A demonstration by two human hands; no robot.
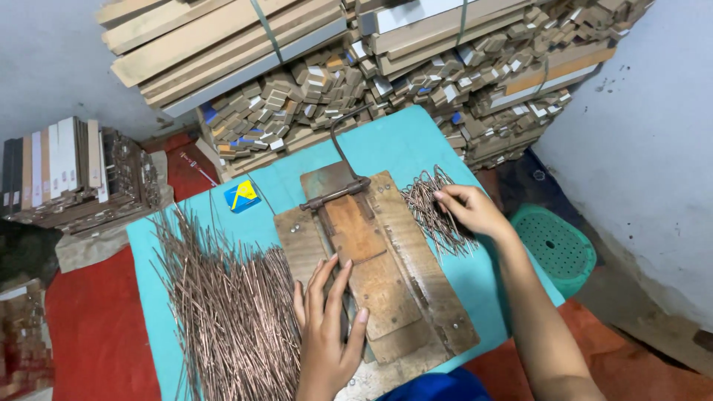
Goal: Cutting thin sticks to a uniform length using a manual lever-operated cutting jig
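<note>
A wooden bending jig [386,260] with a rusty hinged metal plate and a curved lever [343,152] lies on a turquoise table [405,145]. My left hand [327,327] rests flat on the jig's near left part, fingers spread, holding nothing. To its left spreads a big heap of straight copper-coloured wires [230,312]. My right hand [471,210] reaches into a smaller pile of bent wires [434,212] right of the jig, fingertips pinching at them.
Bundled wooden strips and small cut blocks [386,67] are stacked behind the table. A stack of boards [67,174] stands at left on a red floor. A green perforated stool [557,249] sits at right. A small blue and yellow packet [243,196] lies on the table.
</note>
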